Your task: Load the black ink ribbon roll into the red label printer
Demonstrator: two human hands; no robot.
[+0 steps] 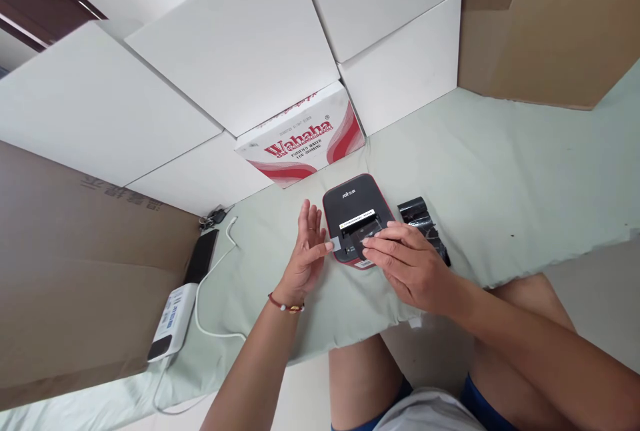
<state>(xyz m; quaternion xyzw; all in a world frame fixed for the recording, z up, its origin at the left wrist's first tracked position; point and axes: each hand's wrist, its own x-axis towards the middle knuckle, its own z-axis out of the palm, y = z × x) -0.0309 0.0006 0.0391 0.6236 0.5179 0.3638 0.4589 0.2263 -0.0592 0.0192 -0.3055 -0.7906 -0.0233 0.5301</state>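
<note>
A small black label printer with a red rim [356, 207] sits on the pale green cloth, a white printed strip across its top. My left hand [305, 254] is just left of it, fingers stretched upward, with a small grey label pinched at the thumb tip near the printer's edge. My right hand [407, 261] rests over the printer's front, fingers extended and pressing on a dark strip at its slot. A black glossy roll of film [424, 221] lies right of the printer, partly behind my right hand.
A white and red Wahaha box [305, 137] and several white boxes stand behind. Brown cartons [75, 271] flank the left and the far right. A white power bank [170, 321] with a cable and a black phone [201, 254] lie at the left. My knees are below the cloth's edge.
</note>
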